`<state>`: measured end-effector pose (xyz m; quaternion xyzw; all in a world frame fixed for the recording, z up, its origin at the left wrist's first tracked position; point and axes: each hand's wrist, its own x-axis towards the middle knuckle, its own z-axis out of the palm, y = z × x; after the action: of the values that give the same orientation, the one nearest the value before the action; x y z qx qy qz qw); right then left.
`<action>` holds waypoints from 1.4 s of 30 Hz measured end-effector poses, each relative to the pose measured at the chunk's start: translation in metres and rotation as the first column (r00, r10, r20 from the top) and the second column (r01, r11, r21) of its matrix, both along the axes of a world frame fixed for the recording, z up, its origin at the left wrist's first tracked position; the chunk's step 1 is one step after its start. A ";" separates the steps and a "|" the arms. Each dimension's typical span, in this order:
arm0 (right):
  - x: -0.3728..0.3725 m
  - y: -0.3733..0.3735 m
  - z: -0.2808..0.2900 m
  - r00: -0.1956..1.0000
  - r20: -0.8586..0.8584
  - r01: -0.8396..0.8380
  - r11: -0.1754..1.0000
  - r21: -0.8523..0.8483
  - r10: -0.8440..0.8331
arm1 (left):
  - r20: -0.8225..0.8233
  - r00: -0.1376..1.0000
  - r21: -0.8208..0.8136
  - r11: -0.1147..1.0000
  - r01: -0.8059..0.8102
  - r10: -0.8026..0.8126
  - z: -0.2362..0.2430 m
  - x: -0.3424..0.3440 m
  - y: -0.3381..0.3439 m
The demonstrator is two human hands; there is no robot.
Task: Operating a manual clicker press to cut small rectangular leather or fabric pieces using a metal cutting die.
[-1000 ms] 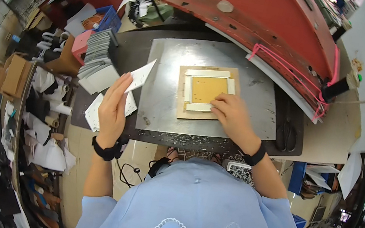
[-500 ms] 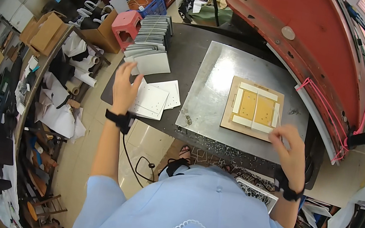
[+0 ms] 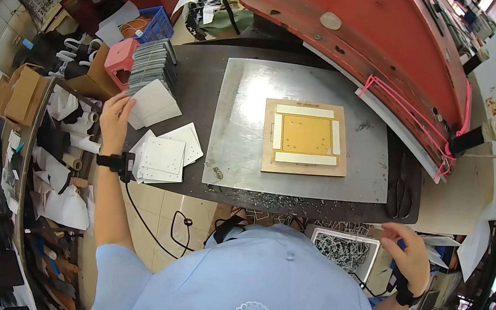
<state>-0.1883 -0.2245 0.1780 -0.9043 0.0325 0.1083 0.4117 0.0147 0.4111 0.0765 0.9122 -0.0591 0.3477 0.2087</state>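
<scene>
My left hand [image 3: 116, 115], fingers loosely bent and apart, is at the near left edge of a stack of grey cards [image 3: 154, 65] with white cards [image 3: 157, 102] on top; whether it touches them I cannot tell. Loose white punched sheets [image 3: 163, 156] lie just to its right. A square board [image 3: 339, 171] with white edge strips and a yellow centre [image 3: 306, 132] rests on a steel plate [image 3: 235, 153]. My right hand [image 3: 398, 244] is open below the plate's right corner, off the bench, with its fingers curved.
A red machine [image 3: 366, 10] with pink cords [image 3: 402, 109] overhangs the back right of the dark bench [image 3: 201, 60]. Black scissors [image 3: 398, 198] lie at right. A tray of metal offcuts [image 3: 340, 251] is below. A pink stool [image 3: 121, 56] and shelves of materials [image 3: 62, 175] stand left.
The white card that my left hand held upright is no longer in it; that hand has moved to the stack's left edge. My right hand has left the board and moved down and right.
</scene>
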 end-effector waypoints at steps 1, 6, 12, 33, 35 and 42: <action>0.004 0.006 0.003 1.000 0.019 -0.005 1.000 -0.008 0.005 | -0.029 0.999 -0.142 0.990 -0.019 0.015 0.007 0.000 -0.009; 0.045 0.038 -0.003 0.993 0.098 -0.075 0.991 0.110 0.064 | -0.237 0.963 -0.565 0.825 -0.031 -0.126 0.068 -0.048 -0.091; 0.082 0.114 -0.020 0.972 0.137 -0.235 0.852 0.469 0.192 | -0.424 0.621 -0.711 0.667 0.223 -0.659 0.055 -0.090 -0.234; 0.188 0.098 -0.089 0.997 0.076 -0.008 0.872 0.489 -0.034 | -0.370 0.759 -0.218 0.844 0.489 -0.535 0.003 -0.034 -0.291; 0.189 0.096 -0.089 0.997 0.071 -0.007 0.878 0.478 -0.031 | -0.363 0.769 -0.194 0.850 0.489 -0.526 0.001 -0.033 -0.293; 0.185 0.098 -0.091 0.998 0.021 0.042 0.835 0.549 -0.064 | -0.383 0.755 -0.174 0.845 0.506 -0.532 0.001 -0.033 -0.290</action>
<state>-0.0030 -0.1264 0.0867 -0.7494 0.0171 0.0843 0.6565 -0.0182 0.1208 0.0770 0.9057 -0.2530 0.0749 0.3317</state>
